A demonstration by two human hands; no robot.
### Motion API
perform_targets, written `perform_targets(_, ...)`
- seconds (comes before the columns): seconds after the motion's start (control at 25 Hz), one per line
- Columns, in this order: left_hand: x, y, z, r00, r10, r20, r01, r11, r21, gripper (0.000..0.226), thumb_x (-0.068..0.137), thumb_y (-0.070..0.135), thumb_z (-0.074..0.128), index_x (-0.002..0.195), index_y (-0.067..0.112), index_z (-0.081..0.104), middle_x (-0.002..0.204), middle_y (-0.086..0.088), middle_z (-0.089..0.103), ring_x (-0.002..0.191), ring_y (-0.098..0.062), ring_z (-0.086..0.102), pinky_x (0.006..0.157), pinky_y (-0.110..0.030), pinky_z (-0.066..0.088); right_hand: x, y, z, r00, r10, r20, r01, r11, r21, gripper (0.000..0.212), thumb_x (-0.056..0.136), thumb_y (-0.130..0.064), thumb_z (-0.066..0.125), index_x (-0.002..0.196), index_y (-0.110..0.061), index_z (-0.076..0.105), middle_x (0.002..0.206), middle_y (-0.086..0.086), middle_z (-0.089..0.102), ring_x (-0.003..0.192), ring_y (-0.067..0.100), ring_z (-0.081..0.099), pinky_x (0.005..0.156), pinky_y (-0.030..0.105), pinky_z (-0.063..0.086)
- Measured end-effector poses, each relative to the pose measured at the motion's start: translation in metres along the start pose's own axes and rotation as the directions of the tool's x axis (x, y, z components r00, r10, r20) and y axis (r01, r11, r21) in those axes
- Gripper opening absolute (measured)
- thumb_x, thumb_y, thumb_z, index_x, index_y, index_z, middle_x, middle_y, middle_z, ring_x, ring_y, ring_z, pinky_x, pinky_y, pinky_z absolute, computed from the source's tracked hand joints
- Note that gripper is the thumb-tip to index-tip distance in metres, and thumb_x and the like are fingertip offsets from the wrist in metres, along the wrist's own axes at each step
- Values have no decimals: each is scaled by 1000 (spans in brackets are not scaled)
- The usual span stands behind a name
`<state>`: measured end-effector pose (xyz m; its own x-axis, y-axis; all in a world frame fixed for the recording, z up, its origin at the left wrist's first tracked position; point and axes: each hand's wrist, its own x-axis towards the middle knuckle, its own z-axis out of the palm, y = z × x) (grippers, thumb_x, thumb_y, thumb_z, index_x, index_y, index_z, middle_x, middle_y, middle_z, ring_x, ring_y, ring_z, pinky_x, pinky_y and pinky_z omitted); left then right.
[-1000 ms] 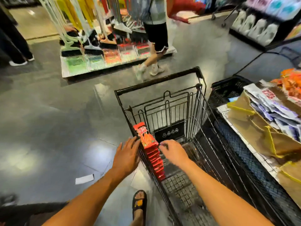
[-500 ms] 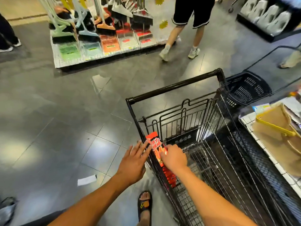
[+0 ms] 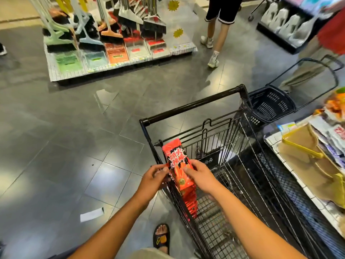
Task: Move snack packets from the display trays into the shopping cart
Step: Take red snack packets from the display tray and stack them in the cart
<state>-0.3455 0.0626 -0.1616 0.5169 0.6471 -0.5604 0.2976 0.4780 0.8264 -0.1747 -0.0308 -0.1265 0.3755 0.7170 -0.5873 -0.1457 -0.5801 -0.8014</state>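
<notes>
Dark grey floor tiles (image 3: pixel 56 165) underfoot, my sandalled foot (image 3: pixel 161 238) nearest, a white paper slip (image 3: pixel 91 214) to its left. Both hands are clamped on the red snack packets (image 3: pixel 179 165): left hand (image 3: pixel 153 181) pinches the left edge, right hand (image 3: pixel 200 176) curls round the right edge. The packets stand on edge in a row inside the shopping cart (image 3: pixel 194 105), against its left wall. To the right a cardboard display tray (image 3: pixel 302 154) holds pale packets. Beyond it sits a black basket (image 3: pixel 270 105). Farther off are a broom display (image 3: pixel 112 40) and a person in black shorts (image 3: pixel 220 14).
</notes>
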Motion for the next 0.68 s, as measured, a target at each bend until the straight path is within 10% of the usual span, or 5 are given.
perform_targets(0.12,3,7,10,985,-117,126,152,934,-323,35,102,33,61,128,10,64,118,-18,74,110,-34,71,97,-48,57,0,0,27,998,-30,56,27,998,64,26,96,-10,65,122,-12,61,108,9,72,92,18,70,80,25,55)
perform_targets(0.28,6,3,4,990,-140,7,133,918,-373,25,105,18,55,127,9,63,115,-19,75,108,-39,71,99,-58,54,13,12,31,979,-132,-156,83,954,-288,13,97,-24,64,110,-23,67,120,0,61,91,2,60,71,3,44)
perform_targets(0.48,3,-7,-13,985,-171,36,174,941,-289,23,106,21,53,129,17,58,116,-16,75,108,-38,72,98,-65,53,45,63,18,982,103,-156,-180,738,-651,56,94,-41,62,145,-26,44,118,2,69,82,18,61,89,40,58)
perform_targets(0.68,0,-3,-16,986,-160,51,168,948,-270,23,106,20,52,128,15,58,116,-16,75,109,-37,72,98,-64,53,51,63,26,977,59,-204,-184,718,-671,58,90,-48,67,140,-22,53,132,4,56,107,25,65,97,37,50)
